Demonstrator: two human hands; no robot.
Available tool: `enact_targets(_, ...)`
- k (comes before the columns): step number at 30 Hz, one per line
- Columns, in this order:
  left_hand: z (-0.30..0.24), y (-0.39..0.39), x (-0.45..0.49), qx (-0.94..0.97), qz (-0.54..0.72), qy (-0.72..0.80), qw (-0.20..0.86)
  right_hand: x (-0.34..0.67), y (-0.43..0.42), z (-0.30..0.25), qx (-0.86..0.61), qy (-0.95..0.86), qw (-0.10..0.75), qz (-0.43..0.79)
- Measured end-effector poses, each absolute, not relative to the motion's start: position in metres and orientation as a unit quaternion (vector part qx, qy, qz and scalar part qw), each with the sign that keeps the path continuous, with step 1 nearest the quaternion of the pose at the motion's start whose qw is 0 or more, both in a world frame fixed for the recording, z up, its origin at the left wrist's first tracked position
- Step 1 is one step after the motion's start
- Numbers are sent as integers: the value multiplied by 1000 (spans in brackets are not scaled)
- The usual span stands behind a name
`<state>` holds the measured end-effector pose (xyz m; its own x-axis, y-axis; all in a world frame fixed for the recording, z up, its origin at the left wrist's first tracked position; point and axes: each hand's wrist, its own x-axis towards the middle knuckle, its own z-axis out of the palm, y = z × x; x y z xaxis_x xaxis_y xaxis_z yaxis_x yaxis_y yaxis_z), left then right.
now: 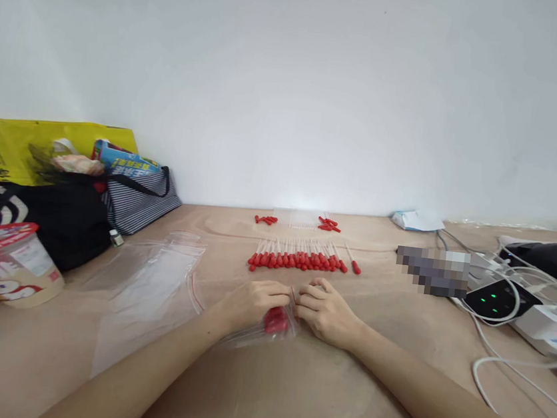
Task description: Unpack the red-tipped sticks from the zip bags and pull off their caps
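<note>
My left hand (252, 302) and my right hand (326, 310) meet at the middle of the wooden table, fingers pinched on the top edge of a small clear zip bag (265, 328). The bag holds red-tipped pieces (276, 319). Just beyond my hands lies a row of several red-tipped white sticks (303, 259). Farther back are two small heaps of red-tipped sticks (266, 220) (328, 224).
A stack of clear zip bags (149, 281) lies left of my hands. At the far left stand a drink cup (5, 265), a black bag (56, 217), a striped bag (138, 203) and a yellow bag (24, 146). Power strips, chargers and white cables (514, 303) crowd the right side.
</note>
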<state>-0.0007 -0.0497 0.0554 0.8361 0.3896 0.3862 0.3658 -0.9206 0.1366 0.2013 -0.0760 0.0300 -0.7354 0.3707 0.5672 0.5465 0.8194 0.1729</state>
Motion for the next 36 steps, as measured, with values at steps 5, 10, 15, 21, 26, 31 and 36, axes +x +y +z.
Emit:
enact_targets(5,61,-75,-20,936,141,308,98,208,-84,33,-300,-911,281,12)
enact_targets(10,64,-88,-30,919,85,348,166,201,-84,33,-354,-862,322,165)
enact_targets(15,58,-76,-21,918,117,325,195,193,-82,36,-421,-826,308,214)
enact_targets(21,54,-69,-15,916,160,301,212,198,-80,35,-394,-802,323,313)
enact_targets(26,53,-69,-16,905,149,340,208,198,-78,36,-414,-795,291,333)
enact_targets(31,54,-69,-17,907,153,337,201,195,-77,36,-452,-769,313,327)
enact_targets(36,52,-70,-17,905,166,334,205,190,-79,34,-430,-774,329,328)
